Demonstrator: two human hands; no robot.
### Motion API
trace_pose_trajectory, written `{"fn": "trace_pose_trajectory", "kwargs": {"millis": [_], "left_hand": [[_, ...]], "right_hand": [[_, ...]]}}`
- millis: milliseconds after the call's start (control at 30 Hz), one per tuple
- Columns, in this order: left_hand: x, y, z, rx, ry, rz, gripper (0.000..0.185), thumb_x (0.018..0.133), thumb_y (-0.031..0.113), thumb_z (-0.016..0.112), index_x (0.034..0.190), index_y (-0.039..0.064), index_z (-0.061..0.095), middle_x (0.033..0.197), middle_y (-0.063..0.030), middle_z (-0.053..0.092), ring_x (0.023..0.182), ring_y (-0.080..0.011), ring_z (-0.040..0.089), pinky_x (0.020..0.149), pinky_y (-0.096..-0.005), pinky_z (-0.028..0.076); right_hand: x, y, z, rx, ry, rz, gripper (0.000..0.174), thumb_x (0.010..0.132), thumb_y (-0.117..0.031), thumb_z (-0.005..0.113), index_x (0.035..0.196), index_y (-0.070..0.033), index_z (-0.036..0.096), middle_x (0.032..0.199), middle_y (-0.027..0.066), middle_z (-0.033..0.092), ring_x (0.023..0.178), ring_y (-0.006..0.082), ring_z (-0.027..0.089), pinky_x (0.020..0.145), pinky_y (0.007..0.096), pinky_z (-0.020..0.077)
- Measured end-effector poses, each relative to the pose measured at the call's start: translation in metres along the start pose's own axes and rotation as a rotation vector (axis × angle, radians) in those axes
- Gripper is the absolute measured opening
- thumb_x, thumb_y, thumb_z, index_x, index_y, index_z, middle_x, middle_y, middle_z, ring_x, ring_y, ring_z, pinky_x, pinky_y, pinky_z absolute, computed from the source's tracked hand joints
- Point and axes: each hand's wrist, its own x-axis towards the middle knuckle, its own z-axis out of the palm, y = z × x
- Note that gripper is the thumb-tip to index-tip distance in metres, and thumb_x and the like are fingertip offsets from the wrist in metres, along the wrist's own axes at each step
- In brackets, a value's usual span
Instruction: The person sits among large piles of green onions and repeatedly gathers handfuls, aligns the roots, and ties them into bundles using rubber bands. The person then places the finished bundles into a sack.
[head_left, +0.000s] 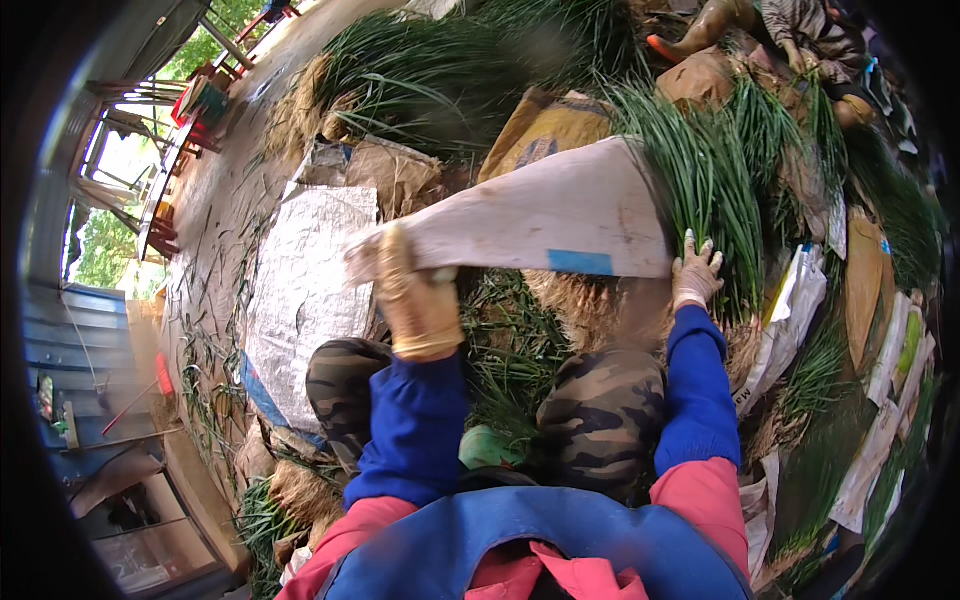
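My left hand (418, 300), in a yellowish glove, grips the narrow left end of a long whitish sheet (540, 210) with a blue strip near its lower edge. The hand is slightly blurred. Under the sheet's lower edge show pale fibrous roots (577, 300). My right hand (696, 271), in a thin whitish glove, rests with fingers spread on the lower part of a bunch of long green leafy stalks (705, 180), beside the sheet's right end. Cut green leaves (510, 337) lie between my knees.
A white woven sack (315, 262) lies left, a yellow-brown sack (547, 127) beyond the sheet. More leafy bundles (442, 82) lie ahead. Another person (810, 45) sits at the upper right. Wrapped bundles (787, 315) lie right; a green round object (487, 448) is between my legs.
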Motion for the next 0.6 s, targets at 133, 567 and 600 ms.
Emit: {"fn": "trace_pose_trajectory", "kwargs": {"millis": [133,567,600], "left_hand": [[0.006,0.068,-0.043,-0.157,-0.001,0.074,0.014,0.096,0.027,0.059,0.1,0.014,0.056,0.089,-0.004,0.063,0.074,-0.0132,0.06,0.053,-0.0306,0.051],[0.006,0.276,0.038,-0.253,-0.366,0.632,0.034,0.099,0.022,0.049,0.119,-0.005,0.051,0.118,-0.0173,0.059,0.117,-0.0281,0.051,0.108,-0.0413,0.037],[-0.005,0.282,0.061,-0.276,-0.41,0.663,0.042,0.099,0.022,0.048,0.128,-0.008,0.047,0.128,-0.0198,0.056,0.128,-0.031,0.048,0.116,-0.0435,0.033]], "right_hand": [[-0.001,0.017,-0.01,0.011,-0.053,-0.019,0.065,0.093,-0.039,0.057,0.149,-0.044,0.025,0.159,0.0018,0.024,0.145,0.0321,0.023,0.105,0.064,0.0347],[-0.045,0.011,-0.05,0.603,-0.014,-0.73,0.076,0.092,-0.062,0.048,0.145,-0.009,0.041,0.149,0.0192,0.04,0.141,0.0341,0.032,0.117,0.0404,0.0264],[-0.064,0.004,-0.058,0.819,0.026,-0.891,0.077,0.093,-0.063,0.046,0.146,-0.008,0.039,0.149,0.0208,0.039,0.141,0.0335,0.033,0.117,0.0408,0.0257]]}}
